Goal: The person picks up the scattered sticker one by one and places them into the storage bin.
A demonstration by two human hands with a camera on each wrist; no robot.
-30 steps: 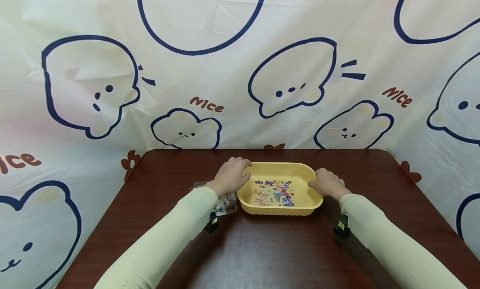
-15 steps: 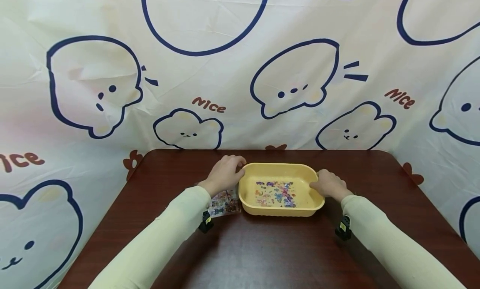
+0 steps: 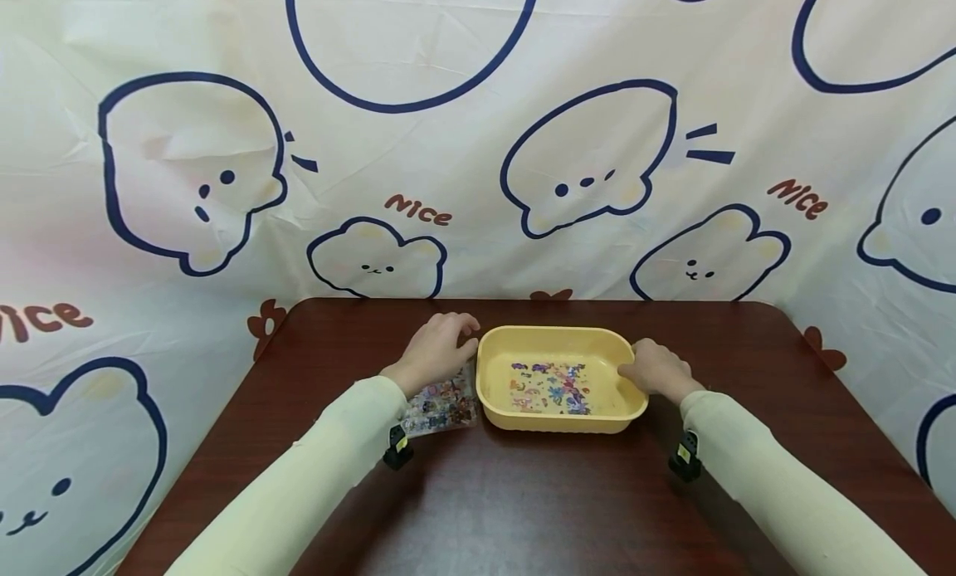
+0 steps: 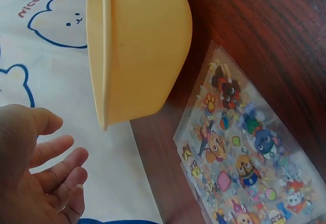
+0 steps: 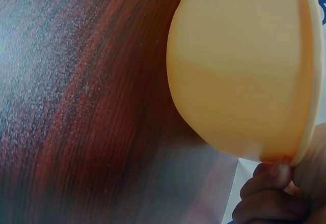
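Note:
A yellow oval basin [image 3: 556, 424] rests on the dark wooden table, with small colourful sticker-like pieces [image 3: 553, 388] over its floor. My right hand [image 3: 653, 368] grips its right rim, thumb inside and fingers curled beneath the lip, as the right wrist view shows at the basin wall [image 5: 239, 71]. My left hand [image 3: 436, 350] is off the left rim, fingers loosely bent with nothing in them; the left wrist view shows a gap between those fingers [image 4: 61, 173] and the basin. Below that hand lie clear sheets of cartoon dog stickers [image 4: 244, 147], partly covered by it in the head view.
The brown table [image 3: 523, 510] has rounded back corners and meets a white cloth backdrop [image 3: 478, 161] printed with blue cartoon outlines. Black wrist devices [image 3: 398, 446] sit on both cream sleeves. The sticker sheets [image 3: 441, 407] lie right beside the basin's left end.
My left hand has let go of the basin's left rim and moved left, leaving more of the sticker sheets showing. The right hand keeps its grip on the rim.

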